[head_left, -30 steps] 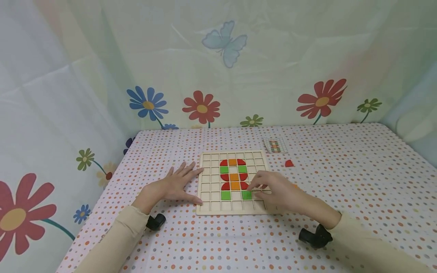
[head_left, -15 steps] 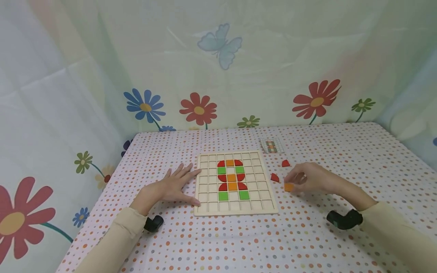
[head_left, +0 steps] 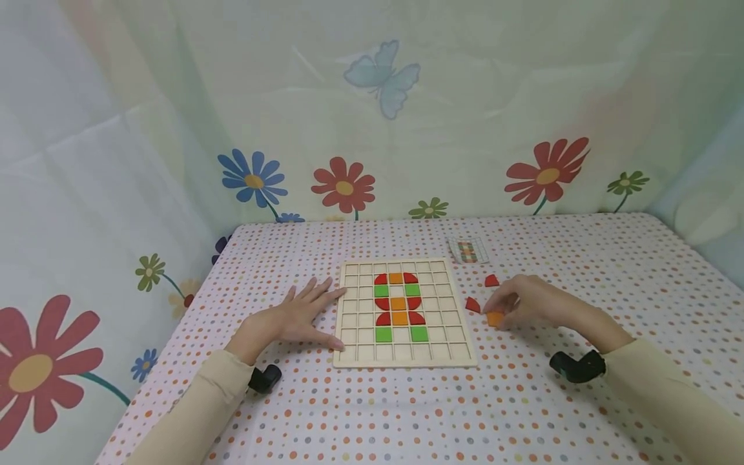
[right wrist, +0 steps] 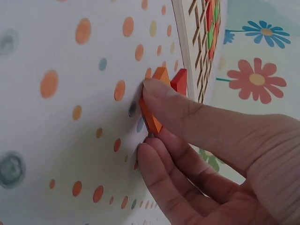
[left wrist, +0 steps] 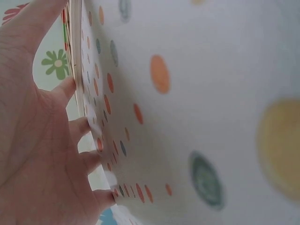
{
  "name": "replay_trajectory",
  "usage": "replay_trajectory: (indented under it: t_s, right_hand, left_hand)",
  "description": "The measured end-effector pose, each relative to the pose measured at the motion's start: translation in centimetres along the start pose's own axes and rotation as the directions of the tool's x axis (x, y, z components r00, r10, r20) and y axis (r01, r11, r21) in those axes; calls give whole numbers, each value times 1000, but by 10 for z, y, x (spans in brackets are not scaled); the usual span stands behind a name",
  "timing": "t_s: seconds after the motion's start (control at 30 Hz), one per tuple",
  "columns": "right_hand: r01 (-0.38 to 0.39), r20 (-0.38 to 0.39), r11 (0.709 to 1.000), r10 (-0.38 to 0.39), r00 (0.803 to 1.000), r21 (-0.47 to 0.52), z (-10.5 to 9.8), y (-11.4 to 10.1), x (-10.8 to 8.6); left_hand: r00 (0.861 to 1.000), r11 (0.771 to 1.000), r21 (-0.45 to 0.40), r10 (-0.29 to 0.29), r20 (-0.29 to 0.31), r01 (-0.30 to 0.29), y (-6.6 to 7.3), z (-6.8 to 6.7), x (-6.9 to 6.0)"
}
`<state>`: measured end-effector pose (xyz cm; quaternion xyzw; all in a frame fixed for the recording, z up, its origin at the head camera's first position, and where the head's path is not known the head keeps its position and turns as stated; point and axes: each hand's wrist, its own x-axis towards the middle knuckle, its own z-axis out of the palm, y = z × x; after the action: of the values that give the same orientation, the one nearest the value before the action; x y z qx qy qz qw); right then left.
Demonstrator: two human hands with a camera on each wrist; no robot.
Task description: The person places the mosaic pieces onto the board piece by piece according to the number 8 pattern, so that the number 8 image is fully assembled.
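My left hand (head_left: 296, 318) lies spread beside the wooden grid board (head_left: 354, 354), its thumb and index fingertip at the board's left edge. The left wrist view shows that hand's (left wrist: 44, 126) fingers straight and apart. To the right of the board, my right hand (head_left: 531, 303) pinches an orange tile (head_left: 495, 318) low over the cloth. In the right wrist view the thumb covers part of that orange tile (right wrist: 151, 116). Red, orange and green tiles fill some middle squares of the board, among them a green tile (head_left: 419, 333) at lower right.
Two red quarter-round tiles lie on the dotted cloth: one red tile (head_left: 473, 305) by the board's right edge, another red tile (head_left: 491, 280) farther back. A small pattern card (head_left: 468, 250) lies behind the board. A flowered curtain (head_left: 465, 129) hangs at the back.
My right hand has left the green tile at the board's lower right and moved right to the orange tile, which it now pinches. The left hand stays at the board's edge.
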<state>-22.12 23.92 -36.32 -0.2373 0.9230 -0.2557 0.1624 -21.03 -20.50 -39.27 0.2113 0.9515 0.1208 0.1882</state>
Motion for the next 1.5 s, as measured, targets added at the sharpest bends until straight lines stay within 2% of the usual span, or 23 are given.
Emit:
replay_trajectory:
  t_s: [0.13, 0.23, 0.37, 0.47, 0.67, 0.8, 0.93, 1.03, 1.2, 1.27, 1.5]
  right_hand:
    - [-10, -8, 1000, 10, 1000, 19, 0, 1, -1]
    - [19, -22, 1000, -19, 1000, 22, 2, 3, -1]
    - [59, -75, 998, -57, 996, 32, 6, 4, -3]
    - [58, -121, 997, -50, 991, 59, 9, 5, -6]
    - [105, -159, 992, -92, 983, 73, 14, 1, -10]
    - [184, -147, 982, -177, 973, 40, 18, -14, -8]
    - [242, -102, 970, -241, 965, 5, 24, -40, 0]
    - [267, -59, 963, -264, 963, 33, 31, -60, 7]
    - [345, -17, 927, -346, 938, 145, 52, -83, 23]
    - [354, -5, 918, -359, 933, 180, 61, -89, 29]
    - [349, -13, 903, -357, 934, 250, 81, -104, 40]
  left_hand:
    - [1000, 1000, 3, 3, 3, -3, 0, 0, 2]
    - [1000, 1000, 5, -2, 6, 2, -1, 1, 1]
    - [1000, 1000, 6, -1, 2, 1, -1, 1, 0]
    - [1000, 1000, 7, 3, 0, -3, -1, 0, 0]
    - [1000, 1000, 5, 7, 4, -7, -2, 1, 1]
    - [1000, 1000, 9, -3, 9, 3, -3, 2, 1]
    - [1000, 1000, 4, -6, 11, 6, -2, 1, 1]
    - [1000, 1000, -7, 2, 11, -2, -2, 1, 1]
    - [1000, 1000, -5, 4, 9, -4, -1, 0, 0]
    - [1000, 1000, -2, 3, 12, -3, -1, 0, 0]
    - [1000, 1000, -3, 3, 19, -3, -1, 0, 0]
